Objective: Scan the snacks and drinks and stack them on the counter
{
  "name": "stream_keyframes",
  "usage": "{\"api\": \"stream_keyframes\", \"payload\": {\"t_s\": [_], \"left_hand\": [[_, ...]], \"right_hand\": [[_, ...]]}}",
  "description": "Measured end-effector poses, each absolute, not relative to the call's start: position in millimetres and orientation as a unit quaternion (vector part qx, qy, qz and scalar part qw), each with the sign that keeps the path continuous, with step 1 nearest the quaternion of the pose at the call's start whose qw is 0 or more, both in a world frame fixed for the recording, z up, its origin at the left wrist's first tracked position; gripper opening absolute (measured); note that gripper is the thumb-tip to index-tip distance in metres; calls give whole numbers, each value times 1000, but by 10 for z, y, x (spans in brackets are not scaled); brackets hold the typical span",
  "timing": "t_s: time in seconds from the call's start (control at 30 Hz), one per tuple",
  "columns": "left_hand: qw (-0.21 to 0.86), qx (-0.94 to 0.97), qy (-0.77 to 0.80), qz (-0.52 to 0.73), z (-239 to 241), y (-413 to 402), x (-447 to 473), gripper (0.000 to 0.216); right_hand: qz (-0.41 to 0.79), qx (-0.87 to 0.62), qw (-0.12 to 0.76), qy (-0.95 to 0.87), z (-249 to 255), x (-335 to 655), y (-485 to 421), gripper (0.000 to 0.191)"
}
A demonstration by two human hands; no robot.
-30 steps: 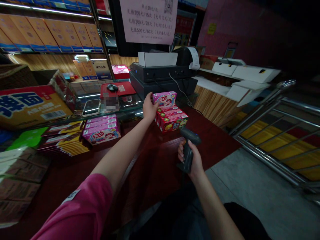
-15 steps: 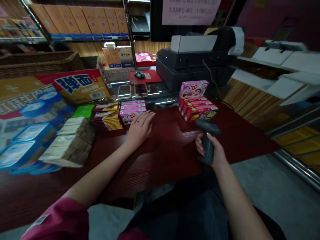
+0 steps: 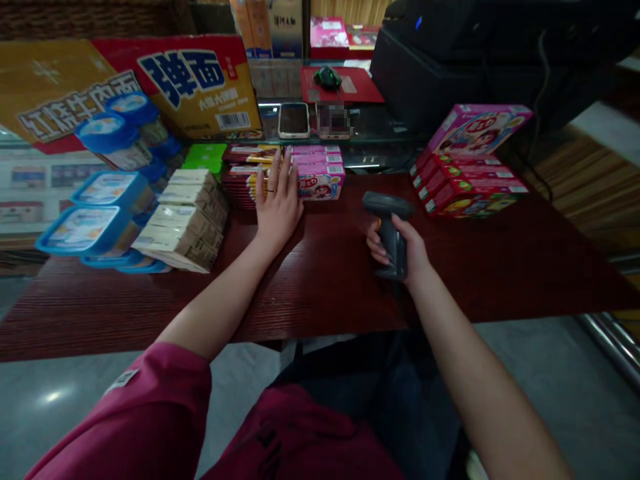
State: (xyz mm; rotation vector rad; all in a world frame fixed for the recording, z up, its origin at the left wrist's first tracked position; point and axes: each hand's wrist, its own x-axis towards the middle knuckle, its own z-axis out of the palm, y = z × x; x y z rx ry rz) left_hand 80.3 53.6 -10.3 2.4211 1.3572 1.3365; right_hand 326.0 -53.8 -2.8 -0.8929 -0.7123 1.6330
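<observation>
My left hand (image 3: 279, 203) reaches over the front of a stack of brown and yellow snack packets (image 3: 240, 180), its fingers stretched out and slightly apart. Whether the fingertips press on the packets I cannot tell. Just right of that hand sit pink snack boxes (image 3: 323, 181), stacked and partly covered by it. In my right hand (image 3: 413, 250) is a dark barcode scanner (image 3: 393, 243), gripped by its handle above the dark red wooden counter (image 3: 320, 280). Its head points left. Red boxes (image 3: 465, 190) with a pink box (image 3: 483, 130) on top stand farther right.
To the left are blue-lidded tubs (image 3: 85, 227), pale small boxes (image 3: 183, 223) and a green pack (image 3: 204, 158). A printed carton (image 3: 200, 87) stands behind them. At the back lie a phone (image 3: 293, 120) and a mouse (image 3: 327, 78), near a black machine (image 3: 440, 87).
The view has tilted down and turned left. My left hand has shifted from the pink boxes onto the brown and yellow packets. The scanner stays in my right hand.
</observation>
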Motion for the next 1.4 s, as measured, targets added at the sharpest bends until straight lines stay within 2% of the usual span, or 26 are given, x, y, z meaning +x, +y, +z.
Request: {"api": "stream_keyframes", "payload": {"t_s": [0.17,0.33,0.63,0.87,1.03,1.17,1.4], "left_hand": [[71,808,420,406,-139,436,831,56],[49,846,402,348,-204,399,907,39],[38,856,391,335,-181,426,868,34],[4,858,400,322,-152,409,859,35],[36,838,386,385,-200,458,824,43],[71,808,366,456,-159,478,949,39],[95,794,296,523,228,533,1862,36]], "right_hand": [[669,-383,566,-291,-12,3297,-574,37],[675,-385,554,-299,-21,3282,-593,39],[649,-415,567,-294,-43,3273,-640,35],[664,-378,573,-297,-103,3317,-610,36],[640,-365,617,-278,-125,3473,-681,36],[617,-377,637,-266,-141,3672,-851,38],[554,-408,675,-266,-163,3987,-1116,40]]}}
